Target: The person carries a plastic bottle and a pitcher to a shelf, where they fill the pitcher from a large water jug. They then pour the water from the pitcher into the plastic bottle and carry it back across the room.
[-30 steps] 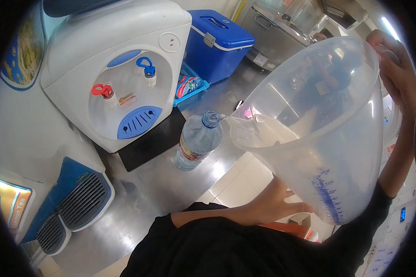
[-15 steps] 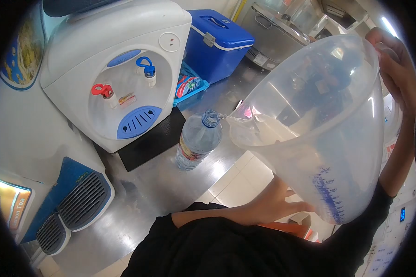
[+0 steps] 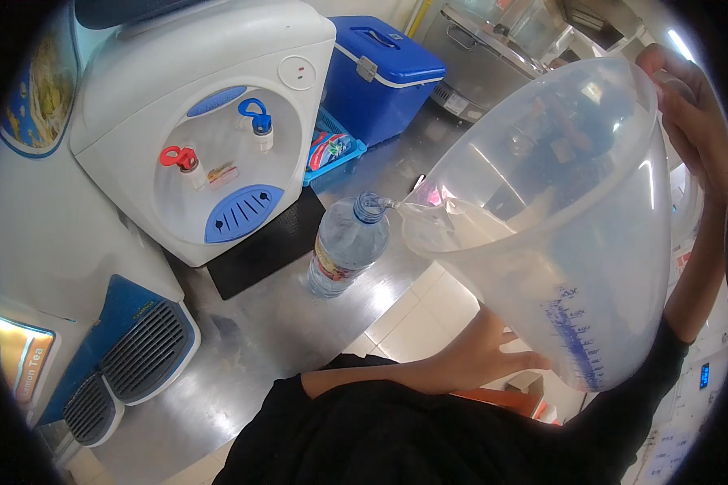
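Observation:
A large translucent plastic measuring jug [image 3: 623,267] with a blue printed scale is tilted, its spout pointing left. My right hand [image 3: 692,121] is closed around its handle at the upper right. My left hand [image 3: 493,352] supports the jug from below, with fingers partly hidden behind its wall. From the spout, a thin stream of clear liquid [image 3: 393,204] runs into the mouth of a clear plastic bottle [image 3: 352,242]. That bottle stands upright, uncapped, on the steel counter, and neither hand touches it.
A white water dispenser [image 3: 170,73] with red and blue taps stands left of the bottle on a black base [image 3: 259,259]. Behind are a blue cooler box [image 3: 396,89] and a blue basket [image 3: 344,164]. A drink machine [image 3: 40,242] occupies the left. The steel counter [image 3: 275,339] ends near the jug.
The jug has shifted very slightly, and its liquid keeps running into the bottle. Both hands keep their hold in nearly the same place.

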### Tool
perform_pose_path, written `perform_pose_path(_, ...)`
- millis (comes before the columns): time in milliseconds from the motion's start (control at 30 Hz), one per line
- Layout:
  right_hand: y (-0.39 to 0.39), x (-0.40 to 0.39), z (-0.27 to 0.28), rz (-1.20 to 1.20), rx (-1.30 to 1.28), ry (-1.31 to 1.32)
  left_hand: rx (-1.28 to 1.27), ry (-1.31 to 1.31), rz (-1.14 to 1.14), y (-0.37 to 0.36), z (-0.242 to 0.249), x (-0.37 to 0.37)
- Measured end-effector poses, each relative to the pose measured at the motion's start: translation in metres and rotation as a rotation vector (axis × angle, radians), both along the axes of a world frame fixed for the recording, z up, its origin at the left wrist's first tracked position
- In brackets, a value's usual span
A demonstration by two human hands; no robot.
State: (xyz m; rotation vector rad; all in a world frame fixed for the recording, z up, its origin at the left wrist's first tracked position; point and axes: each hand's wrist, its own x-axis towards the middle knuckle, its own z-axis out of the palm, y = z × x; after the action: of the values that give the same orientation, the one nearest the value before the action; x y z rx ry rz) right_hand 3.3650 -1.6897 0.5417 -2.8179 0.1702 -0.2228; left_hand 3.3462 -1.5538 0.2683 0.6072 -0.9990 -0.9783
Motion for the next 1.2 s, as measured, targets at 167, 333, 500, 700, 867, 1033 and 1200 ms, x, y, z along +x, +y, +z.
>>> perform_pose_path(167, 0.029, 0.002, 0.000, -0.143, 0.009, 0.119, 0.000, 0.039, -0.002, 0.000, 0.000, 0.000)
perform_pose_path(333, 0.007, 0.002, -0.001, -0.042, -0.022, 0.036, -0.007, 0.089, 0.037, 0.000, 0.001, -0.002)
perform_pose_path(500, 0.017, 0.004, 0.002, -0.064, -0.033, 0.084, -0.009, 0.046, 0.014, -0.001, 0.000, -0.001)
perform_pose_path(700, 0.012, 0.005, 0.000, -0.043, 0.036, 0.061, -0.044, -0.011, 0.061, -0.001, -0.001, 0.000)
perform_pose_path(867, 0.013, 0.006, -0.001, -0.011, 0.105, 0.081, -0.019, 0.004, 0.012, -0.001, 0.000, 0.000)
perform_pose_path(1033, 0.018, 0.008, -0.008, -0.002, 0.044, 0.109, 0.004, 0.036, -0.024, -0.002, 0.000, 0.000)
perform_pose_path(1200, 0.023, 0.009, -0.002, -0.018, 0.007, 0.076, -0.037, 0.143, -0.038, -0.001, 0.001, -0.002)
